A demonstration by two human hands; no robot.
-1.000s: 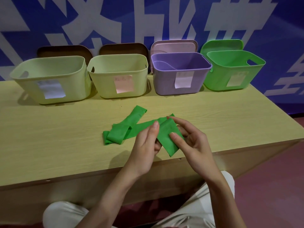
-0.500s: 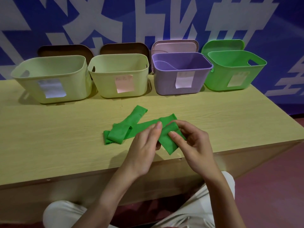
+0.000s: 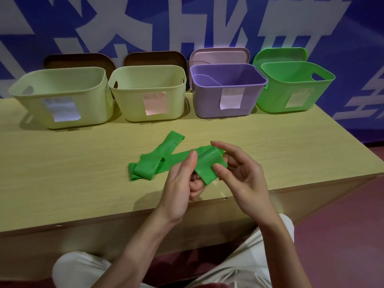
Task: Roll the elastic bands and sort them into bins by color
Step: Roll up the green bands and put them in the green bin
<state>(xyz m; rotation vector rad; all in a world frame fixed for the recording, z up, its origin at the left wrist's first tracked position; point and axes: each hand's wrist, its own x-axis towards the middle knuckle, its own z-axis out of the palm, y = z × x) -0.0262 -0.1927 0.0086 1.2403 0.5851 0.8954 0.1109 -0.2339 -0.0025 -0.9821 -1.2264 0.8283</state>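
Green elastic band [image 3: 166, 163], flat and wide, partly on a pale wooden table [image 3: 62, 173] and partly lifted into two bare hands near the front edge. Near end held up off the surface, likely so a first turn can be started without the table dragging on it. Far end folded back on itself in loose loops, resting on the wood to the left of the hands, slack and free to feed in.

Left hand [image 3: 182, 183] raised, fingers curled under and behind the band's near end, fingertip pointing up against the strip. Right hand [image 3: 236, 173] pinching the same end, thumb pressed on the front face, index finger arched over the top edge. Both hands closed around the one strip, close together, probably to keep the fold tight. No proper roll formed yet, judging by the single flat flap showing between the fingers.

Four open bins in a row along the back of the table, each with a paper label on the front, writing too faint to read. From the left: two pale yellow-green bins [image 3: 62, 100] [image 3: 149, 94], a purple bin [image 3: 226, 94], a green bin [image 3: 295, 88] at far right. Lids propped behind each against a blue wall with large white lettering. Green bin the likely destination by colour match, well apart from the hands. Interior of the bins mostly hidden, contents impossible to judge.
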